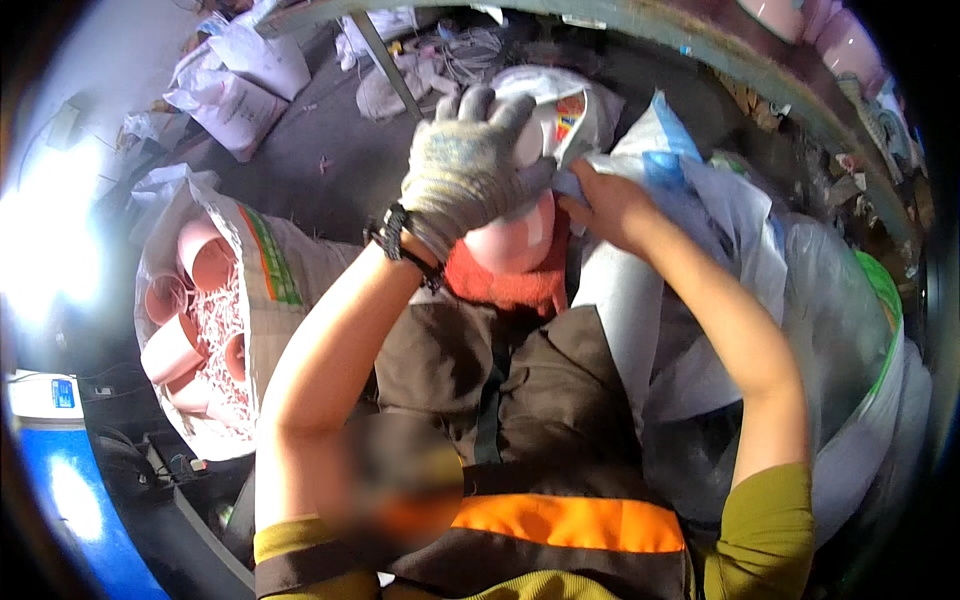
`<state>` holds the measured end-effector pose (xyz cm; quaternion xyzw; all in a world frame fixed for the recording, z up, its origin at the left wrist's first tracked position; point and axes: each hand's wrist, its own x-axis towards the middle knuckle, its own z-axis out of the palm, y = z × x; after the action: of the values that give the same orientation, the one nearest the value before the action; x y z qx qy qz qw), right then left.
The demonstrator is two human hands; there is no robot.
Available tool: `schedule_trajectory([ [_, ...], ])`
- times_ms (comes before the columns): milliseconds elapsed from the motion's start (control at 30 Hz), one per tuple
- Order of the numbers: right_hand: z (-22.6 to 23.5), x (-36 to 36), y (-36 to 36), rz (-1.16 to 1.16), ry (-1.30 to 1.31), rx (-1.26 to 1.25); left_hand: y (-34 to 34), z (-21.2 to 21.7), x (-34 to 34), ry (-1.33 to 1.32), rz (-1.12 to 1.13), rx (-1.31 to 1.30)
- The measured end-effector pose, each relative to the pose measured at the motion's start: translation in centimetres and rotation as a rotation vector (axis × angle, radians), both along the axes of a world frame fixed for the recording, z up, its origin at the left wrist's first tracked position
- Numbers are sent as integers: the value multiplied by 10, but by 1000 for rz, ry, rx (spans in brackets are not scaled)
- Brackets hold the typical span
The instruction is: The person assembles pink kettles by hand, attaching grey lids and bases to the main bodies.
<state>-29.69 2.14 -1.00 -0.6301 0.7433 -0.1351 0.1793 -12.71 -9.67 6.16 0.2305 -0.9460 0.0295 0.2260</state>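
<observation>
My left hand (462, 165), in a grey knitted glove, is curved over a glossy pink rounded plastic piece (510, 243), its thumb pointing right. The glove hides much of the piece, so its full shape cannot be seen. Under it, a red cloth (505, 285) lies across my lap. My bare right hand (612, 208) is closed beside the left thumb. Its fingers pinch a small grey object (568, 187), too blurred to name.
At left, an open woven sack (270, 255) holds several pink cups (205, 255) among pink shavings (212, 335). White and clear plastic sacks (720, 220) crowd my right side. A curved metal rail (620, 15) crosses the far side, with white bags (235, 110) behind at left.
</observation>
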Motion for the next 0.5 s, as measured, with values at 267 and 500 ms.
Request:
schedule_trajectory([
  [267,0,-4,0,-15,-385,-80,-9,52,4,89,50,93],
  [500,-43,-25,19,-18,-537,-234,-2,21,6,112,-94,203],
])
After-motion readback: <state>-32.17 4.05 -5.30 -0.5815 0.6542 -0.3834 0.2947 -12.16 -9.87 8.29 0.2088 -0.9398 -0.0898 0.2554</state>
